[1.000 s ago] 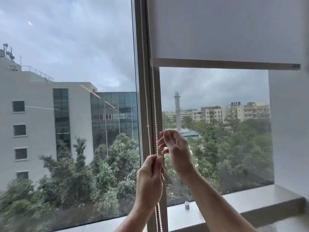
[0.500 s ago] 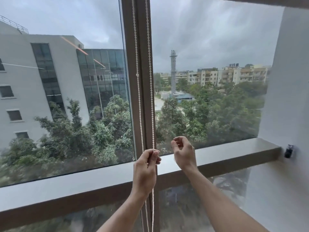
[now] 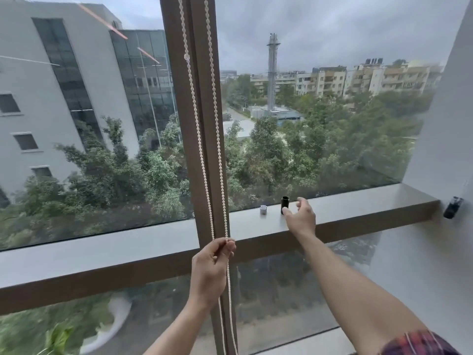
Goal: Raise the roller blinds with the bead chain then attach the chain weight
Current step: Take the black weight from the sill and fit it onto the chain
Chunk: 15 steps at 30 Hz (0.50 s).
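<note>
A white bead chain (image 3: 204, 149) hangs in two strands down the brown window mullion (image 3: 189, 98). My left hand (image 3: 211, 270) is closed around both strands just below the sill level. A small black cylinder, the chain weight (image 3: 284, 204), stands upright on the grey window sill (image 3: 358, 208). My right hand (image 3: 300, 217) is stretched out to it with fingers spread, thumb and forefinger on either side of the cylinder, holding nothing. The blind itself is out of view above.
A small grey cap (image 3: 263, 210) sits on the sill left of the black weight. A dark bracket (image 3: 452, 207) is fixed to the white wall at the right. Glass panes fill the view above and below the sill.
My view has tilted down, so the blind's bottom bar has left the frame. My right hand let go of the chain and reached right to the black weight. My left hand still holds the chain.
</note>
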Each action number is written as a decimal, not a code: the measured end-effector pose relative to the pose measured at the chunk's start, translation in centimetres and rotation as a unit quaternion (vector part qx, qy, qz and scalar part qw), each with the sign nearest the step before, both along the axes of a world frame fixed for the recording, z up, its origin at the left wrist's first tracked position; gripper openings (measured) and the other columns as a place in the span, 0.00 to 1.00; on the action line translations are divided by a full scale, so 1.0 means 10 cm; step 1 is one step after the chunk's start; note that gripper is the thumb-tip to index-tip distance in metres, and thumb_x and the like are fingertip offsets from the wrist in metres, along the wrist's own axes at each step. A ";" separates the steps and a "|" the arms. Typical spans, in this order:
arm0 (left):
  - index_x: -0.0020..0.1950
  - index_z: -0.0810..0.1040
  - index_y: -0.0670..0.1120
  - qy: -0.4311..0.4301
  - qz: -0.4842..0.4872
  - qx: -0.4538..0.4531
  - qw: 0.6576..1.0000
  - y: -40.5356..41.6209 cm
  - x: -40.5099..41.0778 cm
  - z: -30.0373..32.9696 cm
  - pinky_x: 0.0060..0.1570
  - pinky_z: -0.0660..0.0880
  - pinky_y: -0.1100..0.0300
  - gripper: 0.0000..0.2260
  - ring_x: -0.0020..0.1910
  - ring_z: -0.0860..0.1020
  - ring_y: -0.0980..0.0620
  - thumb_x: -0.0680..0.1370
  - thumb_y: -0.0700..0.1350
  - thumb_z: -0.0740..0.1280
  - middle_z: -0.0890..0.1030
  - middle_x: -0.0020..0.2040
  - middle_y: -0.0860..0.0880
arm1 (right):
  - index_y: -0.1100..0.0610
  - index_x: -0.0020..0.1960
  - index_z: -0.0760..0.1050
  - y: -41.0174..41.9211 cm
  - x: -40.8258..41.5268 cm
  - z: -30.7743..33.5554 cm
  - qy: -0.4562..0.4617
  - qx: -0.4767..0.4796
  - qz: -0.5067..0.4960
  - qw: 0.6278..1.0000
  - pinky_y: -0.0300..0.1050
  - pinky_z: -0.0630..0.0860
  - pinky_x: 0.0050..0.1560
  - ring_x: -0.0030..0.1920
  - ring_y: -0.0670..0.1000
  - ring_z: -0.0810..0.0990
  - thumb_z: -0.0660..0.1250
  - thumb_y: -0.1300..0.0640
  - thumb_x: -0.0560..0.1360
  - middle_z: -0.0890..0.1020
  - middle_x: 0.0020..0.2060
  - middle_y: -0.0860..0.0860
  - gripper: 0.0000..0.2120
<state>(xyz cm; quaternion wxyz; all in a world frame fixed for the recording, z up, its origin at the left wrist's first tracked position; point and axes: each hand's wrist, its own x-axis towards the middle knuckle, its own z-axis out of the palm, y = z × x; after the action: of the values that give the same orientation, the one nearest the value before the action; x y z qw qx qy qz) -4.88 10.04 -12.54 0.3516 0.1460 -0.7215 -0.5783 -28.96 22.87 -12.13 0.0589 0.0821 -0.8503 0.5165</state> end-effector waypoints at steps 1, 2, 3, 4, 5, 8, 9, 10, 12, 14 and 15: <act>0.45 0.85 0.54 -0.005 0.007 -0.001 1.000 -0.01 0.00 -0.04 0.46 0.79 0.60 0.05 0.39 0.83 0.54 0.77 0.45 0.70 0.86 0.40 0.53 | 0.63 0.73 0.67 0.00 -0.06 -0.02 -0.010 0.004 0.004 1.000 0.52 0.68 0.68 0.68 0.60 0.73 0.71 0.55 0.76 0.76 0.67 0.60 0.29; 0.44 0.85 0.54 -0.008 0.011 0.001 1.000 -0.01 0.00 -0.09 0.45 0.78 0.62 0.06 0.38 0.83 0.56 0.77 0.44 0.70 0.86 0.40 0.53 | 0.63 0.73 0.66 -0.01 -0.12 -0.04 -0.019 0.008 0.007 1.000 0.52 0.68 0.68 0.69 0.61 0.73 0.71 0.55 0.76 0.75 0.68 0.61 0.30; 0.44 0.85 0.54 -0.013 0.013 0.004 1.000 -0.01 0.00 -0.12 0.44 0.78 0.63 0.06 0.38 0.83 0.56 0.77 0.43 0.71 0.86 0.40 0.53 | 0.63 0.74 0.65 -0.03 -0.18 -0.06 -0.028 0.011 0.011 0.999 0.52 0.67 0.69 0.69 0.61 0.72 0.71 0.54 0.76 0.75 0.69 0.60 0.31; 0.45 0.85 0.53 -0.017 0.014 0.005 1.000 -0.01 0.00 -0.16 0.43 0.78 0.62 0.06 0.37 0.83 0.56 0.77 0.43 0.71 0.86 0.40 0.52 | 0.62 0.75 0.64 -0.04 -0.23 -0.08 -0.036 0.015 0.014 0.999 0.52 0.67 0.69 0.70 0.60 0.72 0.71 0.54 0.76 0.74 0.70 0.60 0.32; 0.45 0.85 0.53 -0.023 0.015 0.005 1.000 -0.01 0.00 -0.19 0.42 0.79 0.60 0.06 0.37 0.83 0.56 0.77 0.43 0.71 0.86 0.39 0.52 | 0.62 0.75 0.64 -0.06 -0.28 -0.09 -0.041 0.016 0.019 0.999 0.52 0.67 0.70 0.70 0.60 0.71 0.71 0.54 0.76 0.74 0.70 0.59 0.33; 0.44 0.86 0.53 -0.032 0.018 0.013 0.999 -0.01 0.02 -0.26 0.44 0.80 0.56 0.05 0.38 0.83 0.56 0.76 0.44 0.71 0.87 0.40 0.52 | 0.58 0.76 0.63 -0.14 -0.41 -0.12 -0.050 0.022 0.037 0.998 0.55 0.68 0.70 0.70 0.60 0.72 0.72 0.52 0.75 0.74 0.71 0.56 0.33; 0.44 0.86 0.54 -0.032 0.019 0.015 0.999 0.00 0.02 -0.28 0.45 0.80 0.57 0.04 0.39 0.83 0.55 0.76 0.45 0.72 0.87 0.41 0.52 | 0.56 0.75 0.65 -0.16 -0.44 -0.13 -0.052 0.033 0.041 0.997 0.56 0.68 0.70 0.70 0.59 0.72 0.71 0.51 0.75 0.75 0.71 0.55 0.32; 0.44 0.86 0.54 -0.033 0.021 0.015 0.999 0.00 0.03 -0.29 0.45 0.80 0.59 0.04 0.40 0.84 0.55 0.75 0.47 0.72 0.87 0.41 0.52 | 0.54 0.74 0.67 -0.18 -0.48 -0.15 -0.051 0.048 0.042 0.997 0.56 0.68 0.69 0.69 0.59 0.73 0.71 0.50 0.75 0.76 0.70 0.53 0.30; 0.43 0.86 0.55 -0.032 0.023 0.012 0.999 0.00 0.04 -0.30 0.44 0.79 0.60 0.04 0.40 0.84 0.55 0.74 0.50 0.71 0.87 0.41 0.53 | 0.53 0.70 0.71 -0.20 -0.52 -0.19 -0.040 0.080 0.032 0.995 0.54 0.69 0.67 0.68 0.59 0.74 0.70 0.50 0.75 0.78 0.67 0.53 0.25; 0.43 0.86 0.56 -0.030 0.023 0.014 0.999 0.00 0.04 -0.31 0.41 0.79 0.62 0.04 0.37 0.82 0.57 0.74 0.49 0.72 0.87 0.39 0.52 | 0.53 0.65 0.75 -0.22 -0.54 -0.22 -0.027 0.092 0.018 0.995 0.53 0.69 0.63 0.65 0.60 0.76 0.69 0.50 0.75 0.81 0.64 0.54 0.20; 0.42 0.86 0.56 -0.030 0.025 0.013 0.999 0.00 0.05 -0.32 0.40 0.78 0.63 0.04 0.36 0.81 0.58 0.74 0.48 0.72 0.86 0.39 0.52 | 0.53 0.63 0.76 -0.23 -0.54 -0.23 -0.024 0.087 0.014 0.996 0.53 0.70 0.62 0.63 0.60 0.77 0.69 0.50 0.75 0.82 0.62 0.54 0.17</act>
<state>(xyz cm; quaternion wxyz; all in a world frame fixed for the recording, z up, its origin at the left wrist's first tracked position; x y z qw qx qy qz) -4.41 10.05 -15.74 0.3425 0.1857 -0.7200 -0.5743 -34.39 20.59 -14.39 0.0238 0.0861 -0.8922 0.4428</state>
